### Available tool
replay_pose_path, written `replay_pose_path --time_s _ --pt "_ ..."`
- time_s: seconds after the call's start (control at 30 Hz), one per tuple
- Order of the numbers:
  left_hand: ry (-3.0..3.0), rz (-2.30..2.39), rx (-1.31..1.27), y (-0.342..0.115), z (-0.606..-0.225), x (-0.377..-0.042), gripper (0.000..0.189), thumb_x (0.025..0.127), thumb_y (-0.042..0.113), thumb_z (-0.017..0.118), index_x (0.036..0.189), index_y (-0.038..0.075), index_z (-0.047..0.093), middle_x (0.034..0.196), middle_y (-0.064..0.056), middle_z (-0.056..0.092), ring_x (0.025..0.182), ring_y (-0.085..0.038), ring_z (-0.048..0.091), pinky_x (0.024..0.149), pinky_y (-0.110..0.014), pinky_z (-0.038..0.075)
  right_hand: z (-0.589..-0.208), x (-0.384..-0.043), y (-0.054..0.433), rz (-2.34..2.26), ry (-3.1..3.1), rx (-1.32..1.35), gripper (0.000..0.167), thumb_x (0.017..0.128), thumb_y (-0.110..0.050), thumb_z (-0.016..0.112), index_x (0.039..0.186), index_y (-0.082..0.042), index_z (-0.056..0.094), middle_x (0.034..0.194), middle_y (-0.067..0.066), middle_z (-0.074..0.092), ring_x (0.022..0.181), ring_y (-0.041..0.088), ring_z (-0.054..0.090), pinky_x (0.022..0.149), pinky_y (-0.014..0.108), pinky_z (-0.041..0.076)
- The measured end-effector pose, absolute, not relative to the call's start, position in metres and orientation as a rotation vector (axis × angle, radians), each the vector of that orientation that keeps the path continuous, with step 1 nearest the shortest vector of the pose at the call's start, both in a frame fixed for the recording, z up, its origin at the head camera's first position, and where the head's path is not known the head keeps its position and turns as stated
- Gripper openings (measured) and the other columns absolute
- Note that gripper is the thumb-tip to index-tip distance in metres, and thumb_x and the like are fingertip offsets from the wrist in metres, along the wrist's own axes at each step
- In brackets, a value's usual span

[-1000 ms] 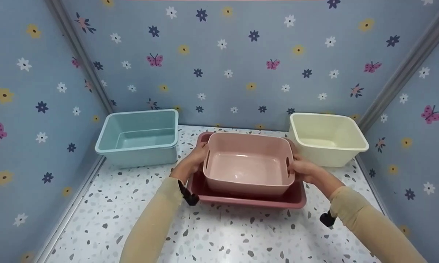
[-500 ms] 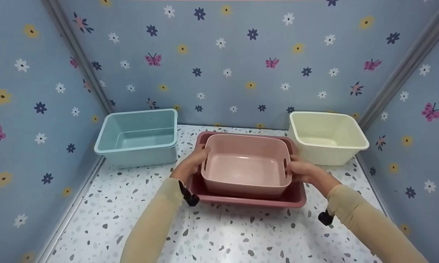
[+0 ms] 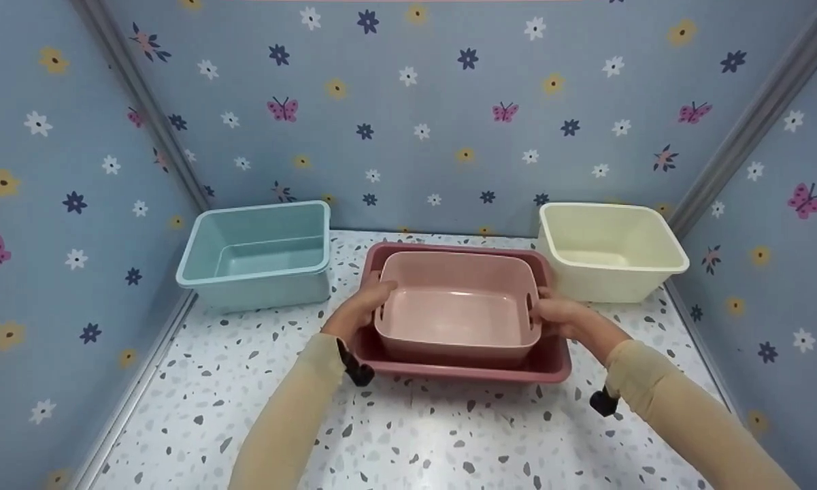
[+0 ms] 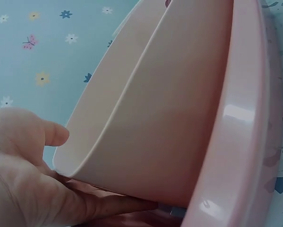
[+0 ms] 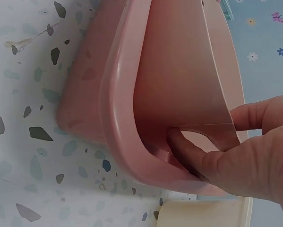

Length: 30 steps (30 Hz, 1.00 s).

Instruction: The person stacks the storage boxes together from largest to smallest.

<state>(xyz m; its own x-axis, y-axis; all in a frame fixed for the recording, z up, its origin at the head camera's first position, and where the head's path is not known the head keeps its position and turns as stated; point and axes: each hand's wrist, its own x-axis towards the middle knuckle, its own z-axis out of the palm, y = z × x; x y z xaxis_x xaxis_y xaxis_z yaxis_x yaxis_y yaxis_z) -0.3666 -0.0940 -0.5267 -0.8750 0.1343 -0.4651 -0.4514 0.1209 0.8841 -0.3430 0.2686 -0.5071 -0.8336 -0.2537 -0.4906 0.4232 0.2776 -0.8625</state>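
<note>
On the speckled tabletop (image 3: 408, 442), the dark pink tub (image 3: 469, 373) encloses the pale pink bin (image 3: 456, 351); whether the bin's base touches the tub's floor cannot be told. The bin, apparently moulded plastic, should prove light, stiff and hardly fragile, though its glossy walls may slide under a loose hold. The left grip (image 3: 362, 307) and right grip (image 3: 566, 317) pinch its opposite short ends, thumbs over the rim and fingers outside, the surest purchase probably being each end's handle slot (image 5: 200, 138).
</note>
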Motion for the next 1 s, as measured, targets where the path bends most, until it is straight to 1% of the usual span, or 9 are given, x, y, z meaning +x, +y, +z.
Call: replay_pose_path --time_s 0.17,0.27,0.37,0.5,0.57,0.7,0.83,0.93,1.0 --pt "2.008 1.795 -0.293 -0.092 -0.531 -0.369 0.071 0.102 0.021 0.043 0.155 0.005 0.000 0.156 -0.019 0.013 0.134 -0.034 0.033 0.105 -0.050 0.035 -0.507 -0.346 0.268 -1.571 2.025 0.164 0.073 0.076 0.011 0.040 0.144 0.004 0.018 0.115 0.021 0.045 0.099 0.035 0.053 0.087 0.048 0.048" --pt "2.032 1.767 -0.298 -0.092 -0.533 -0.368 0.073 0.101 0.022 0.044 0.155 0.005 -0.002 0.159 -0.017 0.008 0.138 -0.031 0.027 0.107 -0.048 0.033 -0.509 -0.347 0.268 -1.567 2.026 0.180 0.073 0.076 0.012 0.041 0.145 0.003 0.019 0.116 0.021 0.045 0.101 0.036 0.053 0.090 0.049 0.047" --pt "2.059 1.746 -0.300 -0.091 -0.534 -0.367 0.073 0.101 0.023 0.044 0.155 0.005 -0.001 0.159 -0.017 0.009 0.139 -0.030 0.026 0.108 -0.047 0.032 -0.510 -0.348 0.268 -1.563 2.024 0.199 0.074 0.076 0.012 0.042 0.146 0.002 0.018 0.114 0.020 0.045 0.102 0.035 0.053 0.092 0.050 0.045" --pt "2.106 1.756 -0.273 -0.090 -0.538 -0.367 0.066 0.100 0.020 0.044 0.153 0.001 0.009 0.150 -0.020 0.024 0.130 -0.033 0.036 0.105 -0.049 0.036 -0.512 -0.347 0.267 -1.558 2.039 0.203 0.072 0.077 0.012 0.042 0.144 0.003 0.020 0.110 0.018 0.046 0.099 0.034 0.054 0.088 0.047 0.048" --pt "2.093 1.786 -0.256 -0.090 -0.539 -0.366 0.064 0.100 0.018 0.044 0.152 0.001 0.010 0.146 -0.021 0.027 0.127 -0.035 0.038 0.103 -0.050 0.037 -0.514 -0.347 0.267 -1.566 2.045 0.184 0.066 0.077 0.012 0.041 0.140 0.005 0.024 0.106 0.017 0.048 0.094 0.031 0.055 0.085 0.045 0.050" --pt "2.043 1.838 -0.227 -0.090 -0.539 -0.362 0.064 0.101 0.015 0.042 0.153 0.003 0.008 0.146 -0.021 0.026 0.128 -0.038 0.037 0.103 -0.053 0.036 -0.517 -0.348 0.265 -1.590 2.036 0.166 0.060 0.078 0.010 0.041 0.136 0.006 0.028 0.103 0.016 0.049 0.090 0.029 0.055 0.085 0.047 0.050" --pt "2.077 1.793 -0.222 -0.090 -0.538 -0.361 0.067 0.101 0.016 0.043 0.154 0.005 0.005 0.151 -0.019 0.021 0.133 -0.035 0.031 0.106 -0.052 0.032 -0.516 -0.349 0.264 -1.599 2.021 0.232 0.065 0.084 0.003 0.045 0.144 0.004 0.022 0.118 0.021 0.046 0.105 0.036 0.053 0.094 0.051 0.045" --pt "2.118 1.742 -0.217 -0.090 -0.537 -0.360 0.070 0.100 0.016 0.045 0.155 0.005 0.004 0.156 -0.017 0.016 0.136 -0.031 0.027 0.108 -0.050 0.030 -0.515 -0.348 0.262 -1.596 2.016 0.280 0.068 0.088 -0.002 0.048 0.148 0.004 0.017 0.133 0.025 0.037 0.118 0.040 0.045 0.100 0.052 0.040" --pt "2.141 1.715 -0.199 -0.089 -0.538 -0.359 0.071 0.100 0.016 0.046 0.155 0.006 0.003 0.157 -0.017 0.014 0.136 -0.030 0.026 0.109 -0.049 0.029 -0.515 -0.346 0.262 -1.593 2.020 0.290 0.069 0.089 -0.003 0.048 0.149 0.004 0.015 0.138 0.028 0.032 0.122 0.041 0.041 0.101 0.053 0.038"
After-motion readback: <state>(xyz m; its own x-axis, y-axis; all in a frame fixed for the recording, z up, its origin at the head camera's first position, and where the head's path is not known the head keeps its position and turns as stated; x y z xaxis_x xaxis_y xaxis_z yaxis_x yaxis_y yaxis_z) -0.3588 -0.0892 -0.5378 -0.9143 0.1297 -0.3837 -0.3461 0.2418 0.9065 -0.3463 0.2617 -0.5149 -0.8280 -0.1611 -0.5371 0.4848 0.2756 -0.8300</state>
